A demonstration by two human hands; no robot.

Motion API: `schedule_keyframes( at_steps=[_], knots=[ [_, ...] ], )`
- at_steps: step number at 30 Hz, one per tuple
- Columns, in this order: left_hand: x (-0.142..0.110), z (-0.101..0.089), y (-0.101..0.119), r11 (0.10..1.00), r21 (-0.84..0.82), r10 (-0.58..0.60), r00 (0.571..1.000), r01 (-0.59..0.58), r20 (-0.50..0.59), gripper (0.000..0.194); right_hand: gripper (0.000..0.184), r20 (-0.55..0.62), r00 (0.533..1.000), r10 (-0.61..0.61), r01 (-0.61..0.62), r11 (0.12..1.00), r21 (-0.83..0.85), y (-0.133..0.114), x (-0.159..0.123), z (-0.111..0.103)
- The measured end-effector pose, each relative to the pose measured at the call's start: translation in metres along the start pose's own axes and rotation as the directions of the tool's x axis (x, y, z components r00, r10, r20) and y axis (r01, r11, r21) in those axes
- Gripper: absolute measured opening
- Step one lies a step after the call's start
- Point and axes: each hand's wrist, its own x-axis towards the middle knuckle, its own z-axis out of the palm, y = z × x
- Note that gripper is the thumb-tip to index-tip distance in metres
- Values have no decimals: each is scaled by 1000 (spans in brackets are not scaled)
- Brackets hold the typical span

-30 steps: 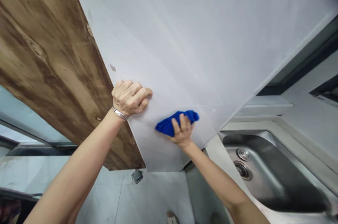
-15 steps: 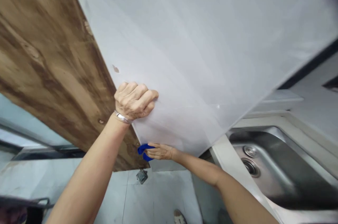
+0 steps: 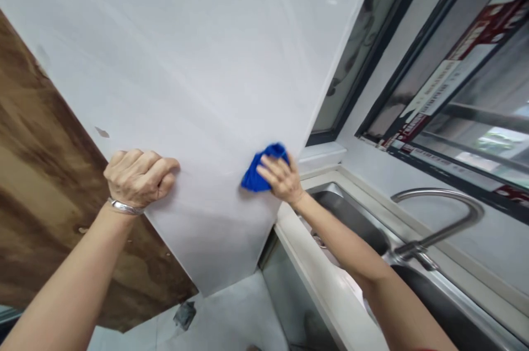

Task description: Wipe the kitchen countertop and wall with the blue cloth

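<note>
My right hand (image 3: 285, 177) presses a blue cloth (image 3: 264, 169) against the white panel (image 3: 206, 81), close to its right edge above the counter. The fingers lie over the cloth, and part of it sticks out to the left of them. On the left, my left hand (image 3: 140, 177) is curled into a fist and rests on the same panel near its left edge. A silver bracelet (image 3: 126, 207) circles that wrist. The palm side is hidden, and nothing shows in the fist.
A brown wood-grain panel (image 3: 49, 174) adjoins the white one. To the right are a counter (image 3: 314, 279), a steel sink (image 3: 351, 219) with a curved faucet (image 3: 446, 224), and a dark-framed window (image 3: 413, 130). A small dark object (image 3: 184, 315) lies on the tiled floor.
My right hand has moved the blue cloth from the panel's lower left edge up and across to its right side. The view has turned right; my left fist stays near the left edge.
</note>
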Motion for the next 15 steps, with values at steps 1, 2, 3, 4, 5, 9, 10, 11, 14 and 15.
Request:
schedule_keyframes(
  at_steps=[1,2,3,4,5,9,10,11,14,15],
  knots=[
    [-1,1,0,1000,4,5,1000,-5,-9,12,44,-44,990,131,-132,991,-34,14,19,-9],
    [-2,2,-1,1000,9,9,1000,-8,-19,12,51,-103,964,243,-250,967,-54,28,38,-17],
    [-2,3,-1,1000,14,6,1000,-6,-19,11,56,-156,929,335,-349,935,-66,41,56,-23],
    [-3,5,-1,1000,19,4,1000,-3,-22,11,60,-203,900,386,-407,911,-72,54,74,-28],
    [-3,5,-1,1000,22,-2,1000,2,-25,10,60,-244,876,416,-445,893,-75,66,91,-32],
    [-4,7,-1,999,37,-10,1000,11,-24,11,60,-377,793,479,-548,831,-94,101,129,-34],
    [-4,7,-1,999,38,-8,1000,9,-27,11,61,-395,774,495,-571,815,-97,103,130,-30],
    [-3,6,-1,999,38,-5,999,6,-36,11,61,-411,757,508,-590,802,-96,102,127,-26],
    [-1,6,0,1000,26,2,998,-1,-55,10,61,-462,706,537,-624,780,-46,81,97,-7],
    [0,6,0,1000,22,4,998,-2,-58,11,60,-474,679,560,-640,768,-10,70,82,0]
  ],
)
